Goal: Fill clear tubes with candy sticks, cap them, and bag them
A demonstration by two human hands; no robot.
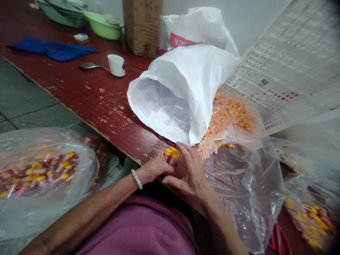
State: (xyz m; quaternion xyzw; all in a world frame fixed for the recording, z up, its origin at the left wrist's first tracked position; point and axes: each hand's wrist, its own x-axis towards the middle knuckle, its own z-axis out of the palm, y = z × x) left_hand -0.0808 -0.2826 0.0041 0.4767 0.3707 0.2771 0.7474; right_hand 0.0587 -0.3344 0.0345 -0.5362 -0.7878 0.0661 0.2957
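My left hand (156,165), with a beaded bracelet at the wrist, is wrapped round several small tubes (172,156) with yellow caps and red-and-white patterned bodies. My right hand (190,170) is just right of them, its thumb and fingers spread, with nothing visible in it. Beyond both hands lies a white sack (193,81), its mouth facing me and clear tubes (177,115) inside. Orange-yellow caps and small pieces (231,113) are heaped in a clear plastic bag (244,180) to the right of the sack.
At left, a plastic bag (50,212) holds many capped tubes. A white cup (116,66), a dark device (90,66), blue cloth (53,47), green basins (105,28) and a carton (143,26) are farther back. At right are a white crate (281,67) and red-handled scissors (278,239).
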